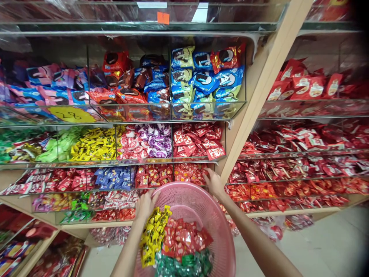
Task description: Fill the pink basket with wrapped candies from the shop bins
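Observation:
A pink plastic basket with perforated sides is tilted in front of the shelves. My left hand is closed over its left rim. Inside lie yellow wrapped candies on the left, red wrapped candies in the middle and green wrapped candies at the bottom. My right hand is just beyond the basket's upper right rim, at the right end of a bin of red-orange wrapped candies. Its fingers are partly bent and look apart; nothing shows in them.
Clear-fronted shelf bins hold blue wrapped candies, yellow candies and larger packets of biscuits. A slanting wooden divider stands right of my right hand. Red packets fill the bins beyond it. Tiled floor shows below.

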The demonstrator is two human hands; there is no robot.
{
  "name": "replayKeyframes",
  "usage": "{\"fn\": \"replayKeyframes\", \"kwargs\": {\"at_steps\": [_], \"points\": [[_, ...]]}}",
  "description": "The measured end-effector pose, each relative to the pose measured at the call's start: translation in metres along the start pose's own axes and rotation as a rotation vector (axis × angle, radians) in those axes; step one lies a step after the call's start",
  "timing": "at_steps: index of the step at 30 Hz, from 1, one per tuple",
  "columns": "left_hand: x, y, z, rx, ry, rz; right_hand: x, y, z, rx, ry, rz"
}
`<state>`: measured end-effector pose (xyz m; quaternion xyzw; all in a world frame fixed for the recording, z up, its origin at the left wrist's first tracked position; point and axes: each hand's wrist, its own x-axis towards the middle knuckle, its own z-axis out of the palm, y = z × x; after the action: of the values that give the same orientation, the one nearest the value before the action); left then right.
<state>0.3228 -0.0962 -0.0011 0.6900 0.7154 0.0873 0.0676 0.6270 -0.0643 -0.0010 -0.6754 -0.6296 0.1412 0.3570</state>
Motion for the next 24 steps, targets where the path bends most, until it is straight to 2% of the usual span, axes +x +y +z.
{"fn": "replayKeyframes", "kwargs": {"at_steps": [2,4,8,15,19,24], "points": [[0.0,0.0,0.0,-0.001,-0.001,-0.003,-0.008,-0.001,0.0,0.284,0.007,-0.002],[-0.001,0.0,0.0,-0.003,-0.001,-0.006,-0.018,-0.006,0.002,0.536,-0.048,0.027],[-0.001,0.001,0.0,-0.009,0.0,-0.009,-0.04,-0.024,0.005,0.827,-0.108,0.027],[-0.002,0.002,0.0,-0.032,-0.016,-0.043,-0.065,-0.051,0.009,1.044,-0.253,0.154],[-0.002,0.002,0.001,-0.036,-0.009,-0.041,-0.073,-0.054,0.012,1.095,-0.357,0.19],[-0.001,0.0,0.003,-0.036,-0.001,-0.029,-0.089,-0.049,0.012,1.023,-0.556,0.235]]}}
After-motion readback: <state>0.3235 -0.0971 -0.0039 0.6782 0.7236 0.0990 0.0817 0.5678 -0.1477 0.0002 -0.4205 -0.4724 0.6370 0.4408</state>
